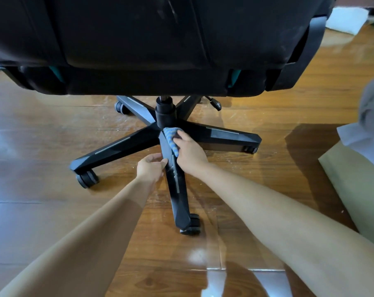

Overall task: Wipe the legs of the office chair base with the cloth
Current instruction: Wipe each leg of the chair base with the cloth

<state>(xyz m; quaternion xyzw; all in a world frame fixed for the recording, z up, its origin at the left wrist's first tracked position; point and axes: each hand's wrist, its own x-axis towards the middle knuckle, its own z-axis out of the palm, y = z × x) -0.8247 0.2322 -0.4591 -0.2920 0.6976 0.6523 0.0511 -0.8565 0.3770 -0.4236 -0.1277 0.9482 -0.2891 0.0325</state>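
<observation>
A black five-legged office chair base (224, 136) on castors stands on a glossy brown wooden floor (42, 136), beneath the dark padded seat (139, 50) that fills the top of the view. One black leg (177, 189) points toward the camera and ends in a black castor (192, 226). The right hand (189, 153) presses a blue striped cloth (171, 136) against the upper end of this leg, just beside the black central column (165, 113); its fingers curl over the cloth and hold it. The left hand (150, 168) rests against the left side of the same leg a little lower down, with the fingers bent round its edge. At the right edge lie a pale beige flat board (357, 189) and some crumpled white sheets (362, 136) on the floor.
</observation>
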